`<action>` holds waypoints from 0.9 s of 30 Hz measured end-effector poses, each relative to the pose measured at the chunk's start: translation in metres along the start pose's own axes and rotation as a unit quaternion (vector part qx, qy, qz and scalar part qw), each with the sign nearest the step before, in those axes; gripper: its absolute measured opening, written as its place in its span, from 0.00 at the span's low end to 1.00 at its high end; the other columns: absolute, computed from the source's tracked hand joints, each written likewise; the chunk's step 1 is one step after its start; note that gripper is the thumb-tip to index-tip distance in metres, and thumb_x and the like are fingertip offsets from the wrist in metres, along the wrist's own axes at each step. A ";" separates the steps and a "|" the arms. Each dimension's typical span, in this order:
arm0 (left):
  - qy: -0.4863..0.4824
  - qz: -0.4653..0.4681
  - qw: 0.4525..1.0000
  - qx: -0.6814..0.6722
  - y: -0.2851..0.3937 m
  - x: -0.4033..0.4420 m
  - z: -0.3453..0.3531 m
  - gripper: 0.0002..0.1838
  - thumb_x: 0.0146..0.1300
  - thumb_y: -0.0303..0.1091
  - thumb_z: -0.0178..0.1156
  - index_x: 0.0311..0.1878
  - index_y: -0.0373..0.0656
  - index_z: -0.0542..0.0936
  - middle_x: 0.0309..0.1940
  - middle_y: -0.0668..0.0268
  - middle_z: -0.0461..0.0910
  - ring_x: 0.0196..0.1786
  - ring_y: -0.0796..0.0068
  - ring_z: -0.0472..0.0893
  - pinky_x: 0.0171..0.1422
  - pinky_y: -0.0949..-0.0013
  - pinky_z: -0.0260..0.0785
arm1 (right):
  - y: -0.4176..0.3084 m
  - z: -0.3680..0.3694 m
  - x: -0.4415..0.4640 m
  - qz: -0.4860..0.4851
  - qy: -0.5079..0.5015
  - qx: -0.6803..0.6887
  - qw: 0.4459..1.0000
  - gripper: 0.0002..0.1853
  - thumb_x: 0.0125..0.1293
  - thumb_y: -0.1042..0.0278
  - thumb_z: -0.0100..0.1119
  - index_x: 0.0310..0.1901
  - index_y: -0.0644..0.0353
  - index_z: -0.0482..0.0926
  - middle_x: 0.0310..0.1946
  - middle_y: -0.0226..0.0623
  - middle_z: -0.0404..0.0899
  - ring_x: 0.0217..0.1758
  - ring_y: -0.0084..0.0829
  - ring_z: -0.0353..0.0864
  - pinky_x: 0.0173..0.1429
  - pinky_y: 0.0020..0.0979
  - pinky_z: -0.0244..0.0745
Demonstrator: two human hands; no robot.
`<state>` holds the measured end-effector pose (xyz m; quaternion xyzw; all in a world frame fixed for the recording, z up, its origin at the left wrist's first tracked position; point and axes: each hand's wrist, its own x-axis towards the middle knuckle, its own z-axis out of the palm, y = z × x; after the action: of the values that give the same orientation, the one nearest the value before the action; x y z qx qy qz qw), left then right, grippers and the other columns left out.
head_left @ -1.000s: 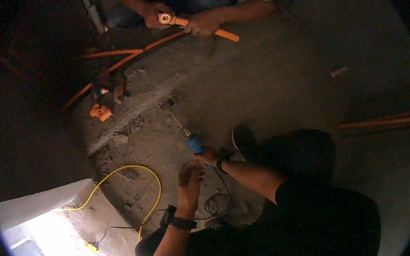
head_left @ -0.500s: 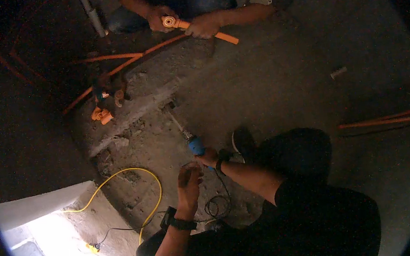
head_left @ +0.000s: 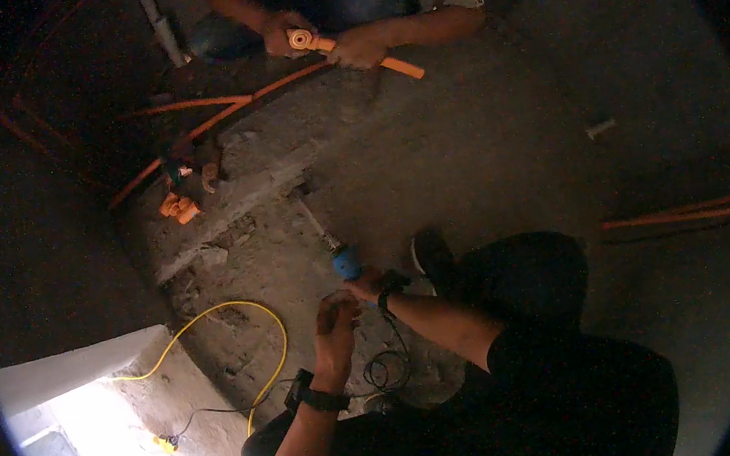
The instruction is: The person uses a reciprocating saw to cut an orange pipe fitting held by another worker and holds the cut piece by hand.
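Observation:
My right hand is closed round the rear of a blue power tool, whose long metal bit points up and left to a small dark hole in the rough floor. Just left of the tool's rear is my left hand, its fingers loosely curled and apart, with nothing visible in it. A black cord runs down from the tool and coils on the floor. Dim light hides the fine detail of the fingers.
A co-worker's hands hold an orange pipe with a round fitting. Long orange pipes and loose orange fittings lie at upper left. A yellow cable loops at lower left, beside a bright opening. More orange pipes lie at right.
The blue tool and my right hand have shifted slightly left. My left hand stays nearly in place. The co-worker's orange fitting has moved slightly right and down since the first frame.

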<state>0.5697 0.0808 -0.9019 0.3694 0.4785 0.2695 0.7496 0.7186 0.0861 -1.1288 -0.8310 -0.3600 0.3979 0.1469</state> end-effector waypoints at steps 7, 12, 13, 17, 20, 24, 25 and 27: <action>-0.019 -0.003 1.000 0.019 -0.010 -0.002 -0.011 0.14 0.66 0.40 0.54 0.51 0.46 0.72 0.44 0.68 0.75 0.46 0.75 0.74 0.50 0.70 0.67 | 0.081 0.079 0.064 -0.267 0.033 0.013 0.963 0.27 0.51 0.38 0.61 0.24 0.61 0.79 0.21 0.40 0.79 0.26 0.34 0.79 0.33 0.36 0.72; -0.024 -0.003 0.999 0.042 -0.007 -0.003 -0.013 0.16 0.68 0.43 0.53 0.53 0.45 0.72 0.47 0.68 0.75 0.49 0.74 0.74 0.53 0.67 0.68 | -0.003 -0.010 -0.014 -0.090 -0.110 0.187 0.972 0.25 0.52 0.39 0.62 0.25 0.59 0.79 0.21 0.37 0.79 0.24 0.30 0.77 0.32 0.35 0.71; -0.024 -0.002 0.999 0.024 -0.004 -0.004 -0.011 0.16 0.68 0.43 0.53 0.53 0.45 0.72 0.47 0.68 0.75 0.48 0.74 0.74 0.53 0.67 0.68 | 0.002 -0.008 -0.006 -0.089 -0.106 0.164 0.977 0.25 0.52 0.39 0.62 0.25 0.59 0.79 0.21 0.37 0.79 0.24 0.30 0.77 0.32 0.35 0.71; -0.040 0.016 0.998 0.047 -0.011 0.001 -0.012 0.17 0.68 0.44 0.53 0.54 0.46 0.71 0.47 0.68 0.74 0.49 0.73 0.74 0.54 0.67 0.67 | 0.017 -0.010 0.010 -0.079 -0.077 0.092 0.990 0.24 0.52 0.40 0.63 0.25 0.58 0.79 0.21 0.36 0.79 0.24 0.29 0.77 0.31 0.35 0.71; -0.045 0.006 0.998 0.033 -0.010 0.000 -0.013 0.18 0.68 0.45 0.52 0.55 0.45 0.70 0.48 0.67 0.74 0.50 0.73 0.74 0.55 0.66 0.67 | 0.022 -0.007 0.017 -0.069 -0.058 0.046 0.995 0.23 0.52 0.41 0.63 0.25 0.57 0.79 0.21 0.35 0.80 0.24 0.29 0.77 0.31 0.35 0.71; -0.049 0.053 0.997 0.000 -0.007 -0.010 -0.008 0.18 0.68 0.44 0.53 0.55 0.44 0.70 0.48 0.67 0.75 0.50 0.72 0.74 0.55 0.67 0.67 | 0.050 0.026 0.027 -0.125 0.036 0.161 0.978 0.20 0.49 0.45 0.67 0.28 0.56 0.80 0.23 0.33 0.81 0.25 0.29 0.79 0.29 0.34 0.70; -0.048 0.053 0.997 0.007 -0.008 -0.009 -0.009 0.18 0.68 0.43 0.54 0.55 0.44 0.70 0.48 0.67 0.75 0.50 0.72 0.74 0.55 0.68 0.67 | 0.054 0.024 0.028 -0.125 0.033 0.159 0.979 0.20 0.49 0.45 0.67 0.28 0.56 0.80 0.23 0.33 0.81 0.25 0.29 0.79 0.29 0.34 0.70; -0.044 0.051 0.998 0.012 -0.012 -0.008 -0.008 0.17 0.68 0.42 0.54 0.55 0.43 0.70 0.48 0.67 0.75 0.50 0.72 0.74 0.54 0.68 0.67 | 0.042 0.004 0.019 -0.156 -0.020 0.145 0.977 0.20 0.47 0.47 0.69 0.29 0.57 0.81 0.25 0.34 0.82 0.27 0.27 0.80 0.30 0.32 0.71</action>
<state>0.5597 0.0703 -0.9097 0.4137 0.4289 0.2856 0.7506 0.7432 0.0705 -1.1643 -0.7261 -0.4266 0.4344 0.3196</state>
